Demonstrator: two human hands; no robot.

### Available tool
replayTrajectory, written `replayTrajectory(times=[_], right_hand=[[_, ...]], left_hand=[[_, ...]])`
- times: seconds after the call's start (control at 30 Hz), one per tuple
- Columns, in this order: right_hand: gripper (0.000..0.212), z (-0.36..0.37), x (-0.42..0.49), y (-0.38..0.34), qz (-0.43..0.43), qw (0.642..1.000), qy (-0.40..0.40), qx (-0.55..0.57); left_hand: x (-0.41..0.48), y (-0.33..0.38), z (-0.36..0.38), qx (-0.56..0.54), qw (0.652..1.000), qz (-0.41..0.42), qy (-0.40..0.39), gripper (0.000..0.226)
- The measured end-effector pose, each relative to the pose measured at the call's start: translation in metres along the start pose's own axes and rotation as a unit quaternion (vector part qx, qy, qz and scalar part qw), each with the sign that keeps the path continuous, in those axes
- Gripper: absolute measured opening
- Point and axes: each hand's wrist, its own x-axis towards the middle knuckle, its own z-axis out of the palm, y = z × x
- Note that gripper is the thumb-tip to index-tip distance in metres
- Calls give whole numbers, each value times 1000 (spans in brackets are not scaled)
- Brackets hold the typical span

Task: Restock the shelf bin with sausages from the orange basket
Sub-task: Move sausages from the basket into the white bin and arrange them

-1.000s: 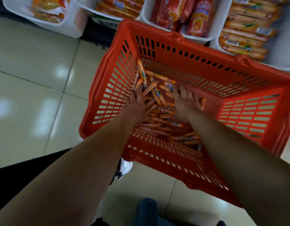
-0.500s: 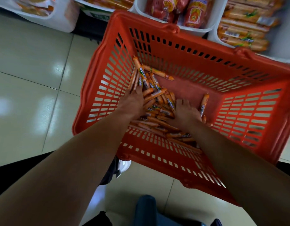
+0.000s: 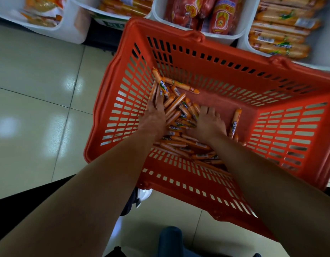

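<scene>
Two hands down inside the orange basket (image 3: 225,51), near the middle of the frame. Flat on the sausages (image 3: 176,105) with straight fingers: the left hand (image 3: 154,117), resting on them close to the basket's left wall, not gripping. Dipped into the heap just beside it: the right hand (image 3: 208,125), fingertips buried among the wrappers, so no telling whether grabbing any or only touching. Part of the heap hidden under both forearms. Tiny print on the wrappers, too blurry to read.

Cut off by the top edge: four white bins (image 3: 223,37) on a shelf, all with packs inside, blurry too. No way to match one bin to these sausages. Far rim of the basket right up against the bins. Peeking out under the basket's near left corner: a bit of a white shoe (image 3: 144,194). At the bottom edge, a dark blue shape (image 3: 170,238), hard to make out.

Lots of bare red bottom in the right half of the basket, with a lone sausage (image 3: 235,121) just right of the right hand. Wide shiny floor tiles (image 3: 40,71) left of the basket.

Thin little sticks in orange wrappers with green and white labels, piled every which way in the basket's left half.
</scene>
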Motion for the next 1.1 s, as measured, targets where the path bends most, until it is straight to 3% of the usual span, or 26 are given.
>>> replayTrajectory(times=[0.13, 0.33, 0.5, 0.63, 0.8, 0.97, 1.1], right_hand=[[106, -8, 11, -3, -13, 999, -46, 8], [100, -5, 6, -12, -35, 998, -48, -21], [63, 1, 5, -12, -49, 996, -67, 22], [57, 4, 0, -14, -50, 996, -74, 10], [45, -6, 1, 4, -48, 994, -98, 19], [51, -11, -8, 12, -66, 991, -117, -10], [46, -21, -14, 24, -15, 993, -117, 8]], left_hand=[[3, -2, -3, -96, 994, -44, -31, 126], [3, 1, 0, -182, 980, -73, -22, 104], [-1, 3, -5, -218, 972, -87, -4, 103], [-1, 1, -10, -215, 974, -72, -2, 107], [-6, -9, -20, -238, 967, -79, -36, 62], [-19, -18, -29, -251, 963, -62, -78, 79], [-32, -22, -44, -249, 964, -33, -91, 73]])
